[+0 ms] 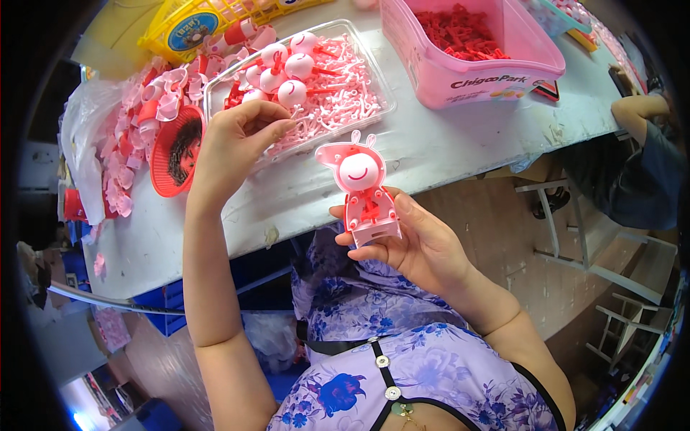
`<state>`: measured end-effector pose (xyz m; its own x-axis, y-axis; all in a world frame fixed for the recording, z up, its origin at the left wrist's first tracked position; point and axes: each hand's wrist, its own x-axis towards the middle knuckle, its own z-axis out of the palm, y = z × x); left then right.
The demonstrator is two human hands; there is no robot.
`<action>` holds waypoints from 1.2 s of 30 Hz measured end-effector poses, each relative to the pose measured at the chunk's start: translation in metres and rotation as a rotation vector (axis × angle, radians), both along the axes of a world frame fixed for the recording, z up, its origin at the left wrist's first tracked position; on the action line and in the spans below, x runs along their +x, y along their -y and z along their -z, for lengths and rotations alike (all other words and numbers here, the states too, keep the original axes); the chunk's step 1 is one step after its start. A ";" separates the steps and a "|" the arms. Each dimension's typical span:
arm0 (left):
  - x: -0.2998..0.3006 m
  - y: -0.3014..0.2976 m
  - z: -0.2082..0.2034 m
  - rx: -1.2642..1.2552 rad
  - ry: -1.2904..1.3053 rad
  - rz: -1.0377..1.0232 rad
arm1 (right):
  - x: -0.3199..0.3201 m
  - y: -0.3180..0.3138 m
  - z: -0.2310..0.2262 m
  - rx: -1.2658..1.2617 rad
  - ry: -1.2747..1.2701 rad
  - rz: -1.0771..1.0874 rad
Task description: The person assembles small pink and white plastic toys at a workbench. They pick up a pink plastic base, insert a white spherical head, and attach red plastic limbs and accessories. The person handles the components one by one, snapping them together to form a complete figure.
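Note:
My right hand [424, 241] holds a pink and red pig-shaped toy shell [369, 192] upright over the near edge of the table, its hollow inner side facing me. A white ball with a curved pink line sits in its head part, and small red pieces lie below. My left hand [241, 144] reaches over the near left side of a clear tray [392, 108], thumb and fingertips drawn together. Whatever is between those fingertips is too small to make out. In the tray lie many small pale pink parts [352, 90] and several white balls [292, 93] with red stems.
A red basket [167, 188] with dark contents stands left of the tray, beside heaped pink parts [118, 172]. Behind are a yellow basket [162, 36] and a pink bin [445, 82] of red pieces. Another person's arm [640, 108] and stools [618, 323] are at the right.

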<state>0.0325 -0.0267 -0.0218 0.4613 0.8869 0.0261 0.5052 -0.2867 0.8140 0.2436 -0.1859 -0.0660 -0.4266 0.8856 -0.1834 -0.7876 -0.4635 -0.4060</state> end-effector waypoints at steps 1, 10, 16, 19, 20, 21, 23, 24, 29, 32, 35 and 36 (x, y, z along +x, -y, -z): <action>0.001 0.000 0.001 0.004 0.016 -0.001 | -0.001 0.000 -0.001 0.006 0.005 -0.002; 0.000 0.002 -0.001 -0.012 0.072 0.002 | -0.003 0.002 0.001 0.029 -0.012 0.028; 0.001 0.000 0.000 -0.015 0.089 0.016 | -0.003 0.003 0.001 0.020 -0.018 0.037; 0.001 0.003 -0.002 0.011 0.117 -0.009 | -0.004 0.003 -0.001 0.027 -0.020 0.037; -0.001 0.005 -0.003 0.023 0.132 -0.022 | -0.005 0.003 -0.001 0.030 -0.017 0.029; 0.002 0.008 -0.003 0.050 0.154 -0.039 | -0.005 0.003 0.001 0.030 -0.011 0.031; 0.006 0.018 -0.007 0.105 0.198 -0.076 | -0.006 0.003 0.002 0.033 -0.005 0.030; 0.009 0.024 -0.010 0.166 0.199 -0.037 | -0.006 0.003 0.001 0.033 -0.004 0.035; 0.036 0.071 -0.034 0.508 0.111 0.166 | -0.007 0.003 0.004 0.036 -0.013 0.056; 0.045 0.087 -0.034 0.644 0.030 0.232 | -0.011 0.002 -0.001 0.044 -0.011 0.060; 0.047 0.085 -0.023 0.745 -0.004 0.280 | -0.014 0.003 0.003 0.059 -0.029 0.085; 0.047 0.086 -0.018 0.745 -0.011 0.291 | -0.015 0.002 0.003 0.054 -0.038 0.089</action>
